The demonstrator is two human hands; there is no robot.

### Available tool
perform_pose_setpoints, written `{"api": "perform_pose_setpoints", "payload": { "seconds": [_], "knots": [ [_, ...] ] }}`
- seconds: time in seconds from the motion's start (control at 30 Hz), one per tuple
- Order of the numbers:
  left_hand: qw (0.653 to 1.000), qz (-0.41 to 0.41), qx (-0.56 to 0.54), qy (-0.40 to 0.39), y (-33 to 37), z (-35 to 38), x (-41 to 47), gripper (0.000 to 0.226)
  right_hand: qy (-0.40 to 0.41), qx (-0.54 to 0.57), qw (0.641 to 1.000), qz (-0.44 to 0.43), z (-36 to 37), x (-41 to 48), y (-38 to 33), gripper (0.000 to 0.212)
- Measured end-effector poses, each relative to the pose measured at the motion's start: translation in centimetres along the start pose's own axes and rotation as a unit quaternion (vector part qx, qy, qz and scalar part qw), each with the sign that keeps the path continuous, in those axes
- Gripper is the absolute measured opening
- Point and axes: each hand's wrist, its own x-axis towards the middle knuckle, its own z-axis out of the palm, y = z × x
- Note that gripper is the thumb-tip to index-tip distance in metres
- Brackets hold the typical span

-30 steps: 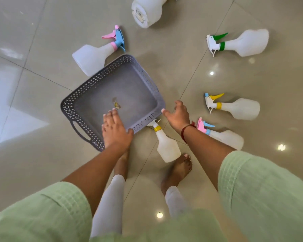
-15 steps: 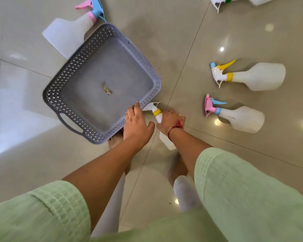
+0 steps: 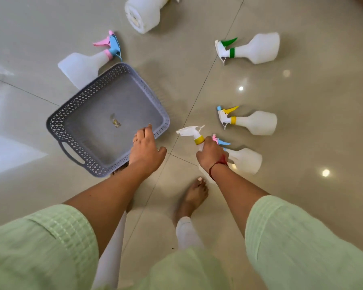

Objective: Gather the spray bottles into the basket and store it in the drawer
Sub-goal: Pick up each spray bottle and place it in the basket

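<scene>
On the tiled floor ahead of your bare feet, the grey perforated basket sits flat with its handle cutout facing lower left; it holds no bottles, only a small scrap lying on its bottom. Your left hand is spread, fingers loosely extended over the basket's near right rim; whether it touches the rim cannot be told. Your right hand is wrapped around the neck of the white-headed spray bottle with a yellow collar, nozzle pointing left toward the basket; most of its body is hidden behind your hand and wrist. A red thread band circles that wrist. Just beside your right hand, partly covered by it, lies the pink-and-blue-headed bottle. Beyond that lies the yellow-triggered bottle with a blue nozzle tip, and farther off the green-triggered bottle, all three on their sides with heads pointing left, apart from one another. Against the basket's far left corner lies a second bottle with a pink trigger and blue head, its base partly hidden behind the basket wall. At the top edge a large white container lies on its side, cut off by the frame. Between your right hand and the basket, the floor shows only a tile joint.
</scene>
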Motion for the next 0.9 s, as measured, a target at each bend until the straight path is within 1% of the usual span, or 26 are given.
{"api": "perform_pose_setpoints", "payload": {
  "seconds": [0.2,0.3,0.4,0.47,0.53,0.6,0.63,0.7,0.77,0.83,0.9],
  "knots": [
    [0.994,0.043,-0.097,0.002,1.6,-3.8,0.2,0.061,0.055,-0.023,0.991,-0.119,-4.2,-0.9,-5.0,0.031],
    [0.988,0.055,-0.135,0.055,0.9,-6.3,0.1,0.054,0.062,-0.007,0.982,-0.181,-4.4,-1.8,-8.3,0.031],
    [0.978,0.02,-0.181,0.099,-1.6,-8.9,-0.1,0.043,0.067,0.021,0.972,-0.223,-3.4,-3.1,-11.6,0.033],
    [0.968,-0.011,-0.218,0.126,-3.9,-10.5,-0.1,0.042,0.06,0.045,0.967,-0.242,-2.2,-4.1,-13.9,0.035],
    [0.957,-0.033,-0.251,0.142,-6.3,-11.9,-0.1,0.039,0.034,0.08,0.961,-0.263,-0.8,-5.3,-16.4,0.037],
    [0.95,-0.032,-0.276,0.142,-8.8,-13.0,-0.5,0.029,0.003,0.115,0.954,-0.276,0.8,-6.4,-18.6,0.044],
    [0.953,-0.025,-0.27,0.136,-10.2,-13.5,-0.7,0.023,-0.02,0.139,0.953,-0.269,1.6,-7.0,-19.6,0.053],
    [0.968,-0.011,-0.228,0.105,-12.9,-14.4,-1.3,0.017,-0.072,0.204,0.951,-0.219,3.1,-8.0,-21.2,0.074],
    [0.983,-0.007,-0.176,0.052,-15.4,-14.9,-1.9,0.021,-0.097,0.247,0.953,-0.146,4.6,-8.4,-21.8,0.086],
    [0.996,-0.003,-0.093,0.004,-17.2,-15.2,-2.2,0.026,-0.112,0.268,0.953,-0.09,5.9,-8.6,-21.6,0.087],
    [0.999,0.0,-0.049,-0.023,-18.3,-15.0,-2.4,0.028,-0.126,0.275,0.951,-0.068,6.8,-8.7,-21.0,0.081]
  ]
}}
